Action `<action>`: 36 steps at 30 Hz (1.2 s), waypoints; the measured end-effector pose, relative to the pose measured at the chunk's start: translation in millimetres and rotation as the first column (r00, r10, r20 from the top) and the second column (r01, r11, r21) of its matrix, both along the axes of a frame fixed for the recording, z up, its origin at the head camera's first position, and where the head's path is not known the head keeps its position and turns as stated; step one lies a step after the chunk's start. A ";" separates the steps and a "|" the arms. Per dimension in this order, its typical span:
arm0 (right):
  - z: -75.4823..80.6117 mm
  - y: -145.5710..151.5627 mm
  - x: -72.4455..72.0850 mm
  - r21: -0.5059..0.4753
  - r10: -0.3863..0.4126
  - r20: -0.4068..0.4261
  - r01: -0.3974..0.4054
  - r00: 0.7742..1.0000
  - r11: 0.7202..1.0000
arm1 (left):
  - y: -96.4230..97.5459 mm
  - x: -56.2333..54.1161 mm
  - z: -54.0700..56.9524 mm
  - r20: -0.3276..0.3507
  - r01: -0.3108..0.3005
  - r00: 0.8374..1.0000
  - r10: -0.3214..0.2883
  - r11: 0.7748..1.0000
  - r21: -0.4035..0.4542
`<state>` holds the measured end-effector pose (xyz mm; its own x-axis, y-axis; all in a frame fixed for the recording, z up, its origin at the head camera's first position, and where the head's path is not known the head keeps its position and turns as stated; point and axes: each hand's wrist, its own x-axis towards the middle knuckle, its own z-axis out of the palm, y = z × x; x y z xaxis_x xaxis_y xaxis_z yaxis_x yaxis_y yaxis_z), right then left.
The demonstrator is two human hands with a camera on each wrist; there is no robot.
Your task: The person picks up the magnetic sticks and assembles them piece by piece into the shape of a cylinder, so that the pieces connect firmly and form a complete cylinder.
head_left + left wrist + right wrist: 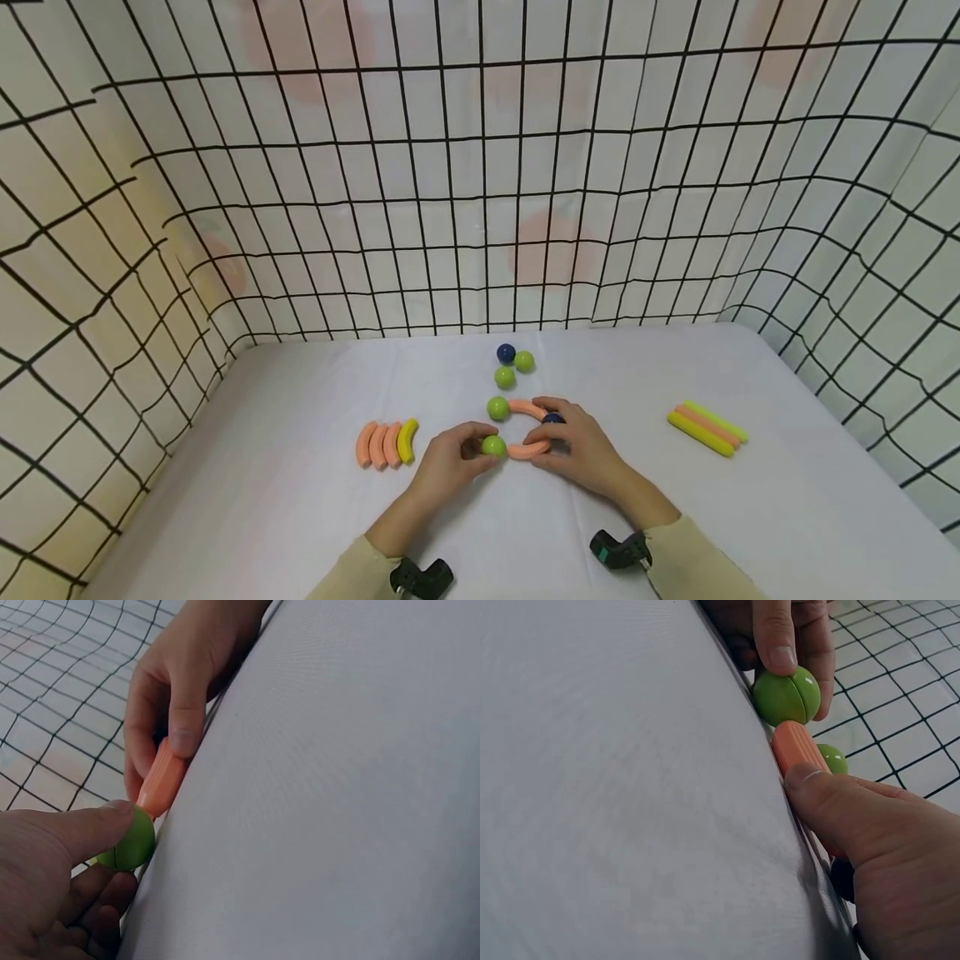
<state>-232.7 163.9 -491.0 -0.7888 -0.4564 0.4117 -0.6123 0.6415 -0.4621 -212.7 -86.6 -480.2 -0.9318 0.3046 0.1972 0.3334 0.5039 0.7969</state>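
My left hand (448,458) pinches a green ball (493,446) between thumb and fingers. Touching or almost touching that ball is one end of a curved orange stick (527,451), ribbed in the right wrist view. My right hand (583,446) grips this stick, its thumb on the near side. A dark blue ball (552,418) shows partly under the right fingers, between the near stick and a second curved orange stick (525,407). The second stick's far end meets another green ball (498,408). Together the pieces form a loop with a gap at the left.
Behind the loop lie a dark blue ball (506,353) and two green balls (524,361). At left is a row of curved orange sticks (378,445) and a yellow one (407,441). Straight yellow and orange sticks (707,428) lie right. Black netting (480,200) surrounds the white table (292,500).
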 end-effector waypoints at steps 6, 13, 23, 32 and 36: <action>0.1 -1.2 0.3 -0.027 0.018 -0.003 -0.018 1.000 0.999 | -0.1 0.4 0.9 0.011 -0.003 1.000 0.003 1.000 -0.008; 0.1 -1.1 0.5 -0.040 0.028 0.039 -0.027 0.999 0.999 | -0.2 1.2 -0.1 0.021 0.006 1.000 -0.005 1.000 -0.021; 4.1 -2.1 1.9 -0.037 0.012 0.071 -0.009 0.997 0.999 | 0.0 1.1 0.4 0.014 0.008 1.000 -0.007 1.000 -0.025; 4.1 -2.2 1.7 -0.030 0.011 0.062 -0.009 0.998 0.999 | 0.1 0.6 -0.4 0.004 0.007 1.000 -0.007 0.999 -0.036; 3.6 -0.1 1.4 -0.053 0.007 0.086 -0.002 0.996 0.999 | 0.6 0.5 -0.1 0.006 0.007 1.000 -0.007 0.999 -0.036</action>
<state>-231.3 163.9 -487.4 -0.8205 -0.4395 0.3656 -0.5714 0.6121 -0.5466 -212.2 -86.1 -480.3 -0.9309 0.3179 0.1801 0.3320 0.5303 0.7801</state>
